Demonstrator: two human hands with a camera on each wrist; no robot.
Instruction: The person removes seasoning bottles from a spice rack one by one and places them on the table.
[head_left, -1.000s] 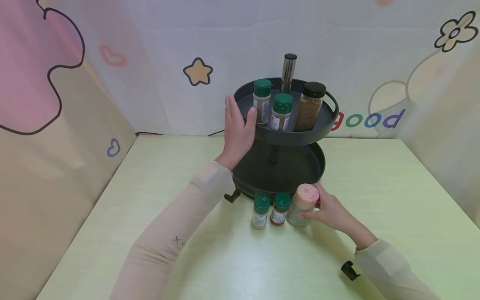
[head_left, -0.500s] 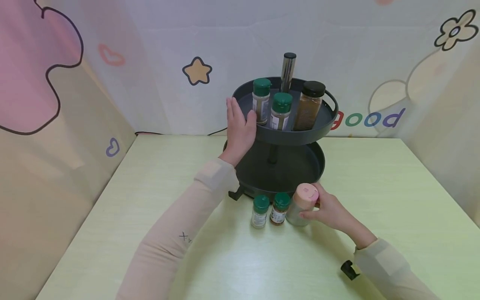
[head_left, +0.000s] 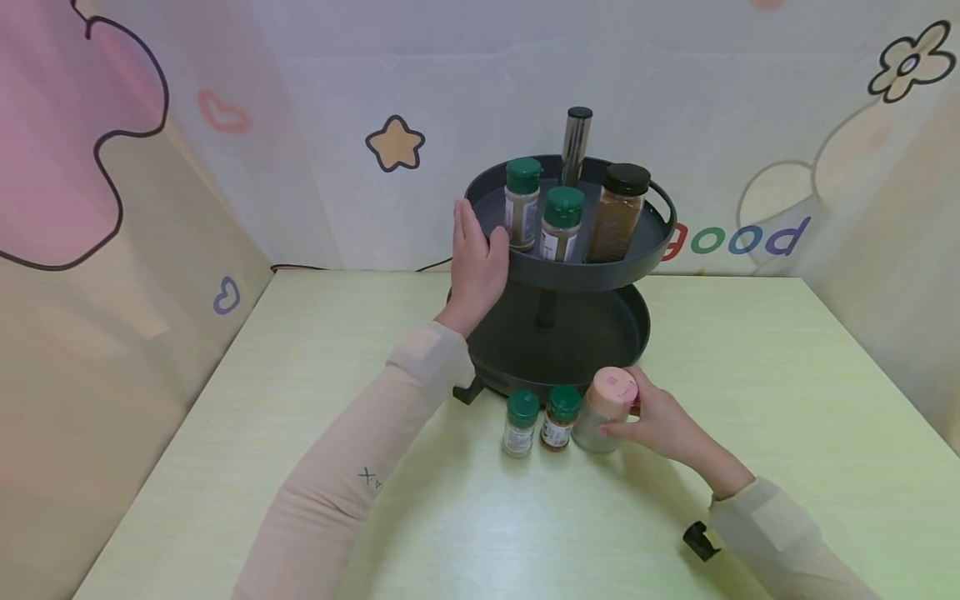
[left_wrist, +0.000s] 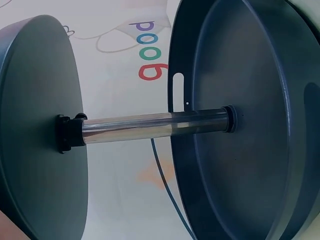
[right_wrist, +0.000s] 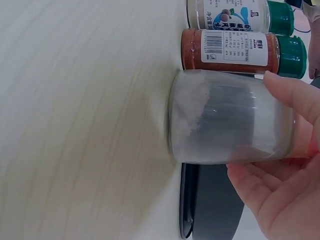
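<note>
My left hand rests with straight fingers against the left rim of the upper tray of a dark two-tier turntable. In the head view my right hand grips a clear glass jar with a pink lid, fingers and thumb around its upper part. White granules show at the bottom of that jar, which stands on the table. Beside it are a green-capped bottle of reddish spice and a pale green-capped shaker. Up on the tray stand two green-capped spice bottles and a black-lidded brown jar.
Below, the lower tray sits close behind the jar and bottles. A metal post joins both tiers. Near the right sleeve is a black clip. A patterned cloth hangs behind the table.
My left hand has slid slightly downward along the upper tray's rim, and its forearm has shifted a little right. My right hand and the pink-lidded jar stay in place.
</note>
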